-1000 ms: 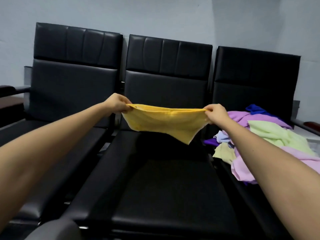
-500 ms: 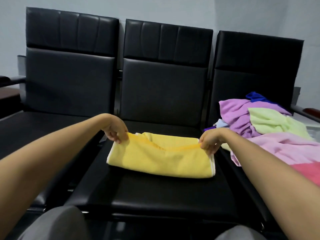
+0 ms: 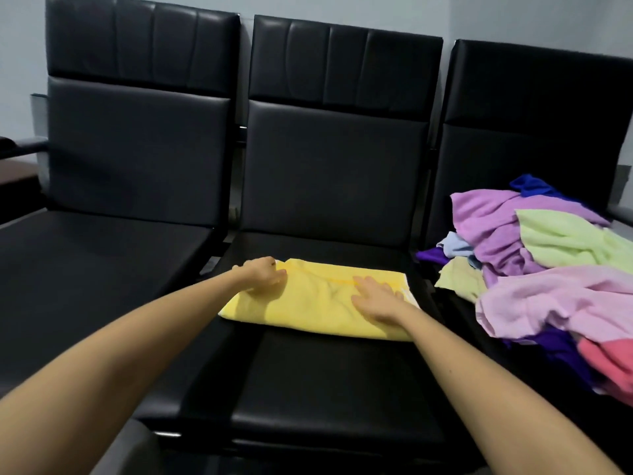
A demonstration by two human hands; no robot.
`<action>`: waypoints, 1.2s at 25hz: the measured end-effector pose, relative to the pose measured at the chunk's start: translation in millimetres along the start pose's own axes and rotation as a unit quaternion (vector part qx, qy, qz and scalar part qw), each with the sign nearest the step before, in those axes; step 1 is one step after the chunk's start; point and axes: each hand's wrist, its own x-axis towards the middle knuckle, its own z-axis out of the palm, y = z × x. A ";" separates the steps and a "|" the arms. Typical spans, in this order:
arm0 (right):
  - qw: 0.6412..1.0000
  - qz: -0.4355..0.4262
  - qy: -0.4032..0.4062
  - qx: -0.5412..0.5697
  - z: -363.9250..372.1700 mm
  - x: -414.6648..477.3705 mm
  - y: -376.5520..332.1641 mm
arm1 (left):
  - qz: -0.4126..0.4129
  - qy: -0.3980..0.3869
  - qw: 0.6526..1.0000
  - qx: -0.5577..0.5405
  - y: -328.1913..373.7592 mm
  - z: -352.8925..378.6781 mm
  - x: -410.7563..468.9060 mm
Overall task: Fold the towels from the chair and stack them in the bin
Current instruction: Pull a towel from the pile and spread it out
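A yellow towel [image 3: 308, 305], folded over once, lies flat on the seat of the middle black chair [image 3: 329, 385]. My left hand [image 3: 262, 275] rests on the towel's left far corner, its fingers slightly bent over the cloth. My right hand [image 3: 375, 296] lies flat on the towel's right half with the fingers spread and straight. A heap of unfolded towels [image 3: 548, 269] in purple, pale green, pink, blue and coral covers the right chair's seat. No bin is in view.
Three black padded chairs stand in a row against a pale wall. The left chair's seat [image 3: 89, 269] has nothing on it. A dark armrest [image 3: 17, 145] sticks out at the far left.
The towel went from being held stretched in the air to lying folded on the middle seat. Both hands let go of its top edge and now lie on top of it.
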 end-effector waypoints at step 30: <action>0.982 0.067 0.173 0.027 14.2 -16.4 20.0 | -0.072 0.053 0.994 -0.059 -20.7 -22.5 -21.9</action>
